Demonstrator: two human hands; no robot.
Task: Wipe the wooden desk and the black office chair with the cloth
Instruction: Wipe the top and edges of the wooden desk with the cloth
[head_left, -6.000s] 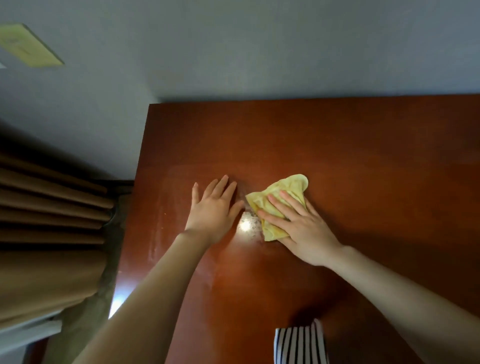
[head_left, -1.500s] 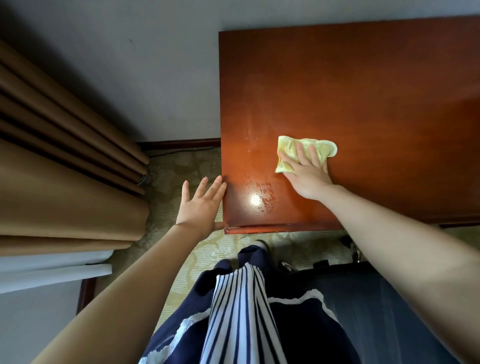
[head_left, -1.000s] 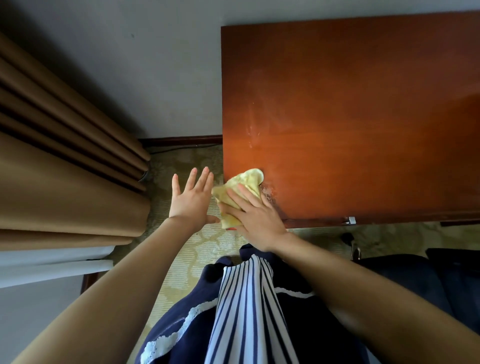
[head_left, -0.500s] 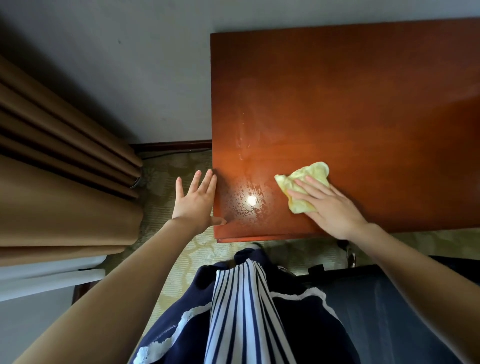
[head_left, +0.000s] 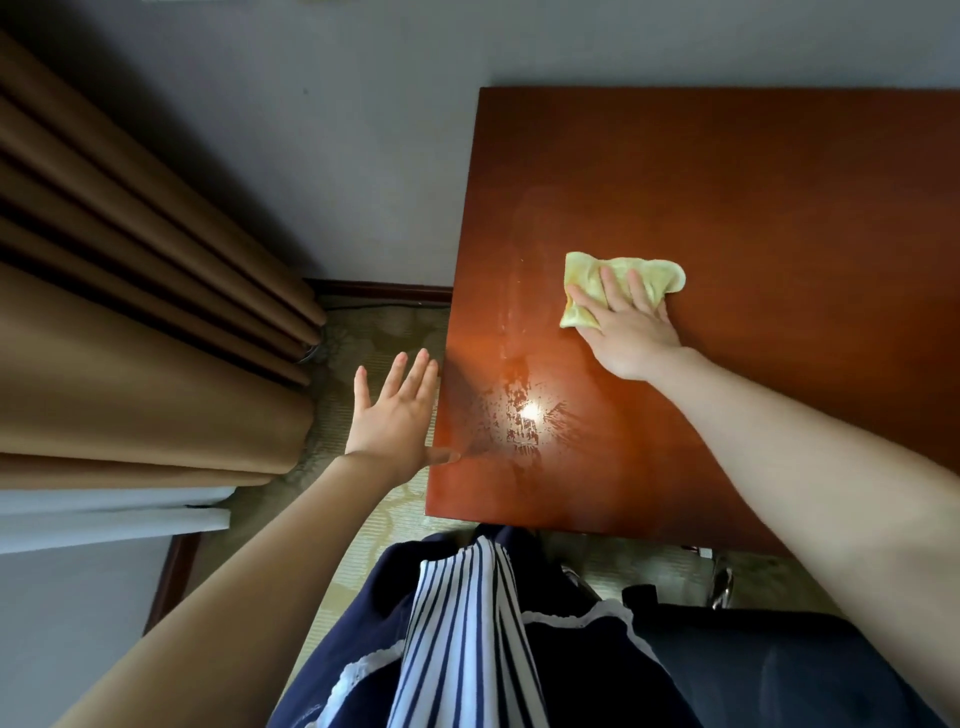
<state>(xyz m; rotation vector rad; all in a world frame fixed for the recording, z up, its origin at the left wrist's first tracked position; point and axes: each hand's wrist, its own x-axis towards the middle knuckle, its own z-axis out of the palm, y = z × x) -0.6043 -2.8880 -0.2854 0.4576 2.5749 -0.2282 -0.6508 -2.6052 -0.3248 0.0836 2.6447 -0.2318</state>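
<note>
The reddish wooden desk (head_left: 753, 197) fills the upper right of the head view, with wet streaks and a bright glare near its front left corner. A crumpled yellow cloth (head_left: 649, 273) lies on the desk top. My right hand (head_left: 631, 325) presses flat on it with straight, spread fingers. My left hand (head_left: 397, 415) is spread flat against the desk's left edge, its thumb touching the top near the front corner. The black office chair (head_left: 789, 670) shows at the bottom right, its seat partly hidden by my right arm.
Brown curtains (head_left: 130, 322) hang at the left over a white panel. A grey wall stands behind the desk. Patterned carpet (head_left: 374, 332) lies between curtains and desk, with a cable along the skirting. My striped, navy clothing (head_left: 467, 639) fills the bottom centre.
My right hand has slid the cloth away from the front edge, farther up and right on the desk. My left hand stays at the desk's left edge.
</note>
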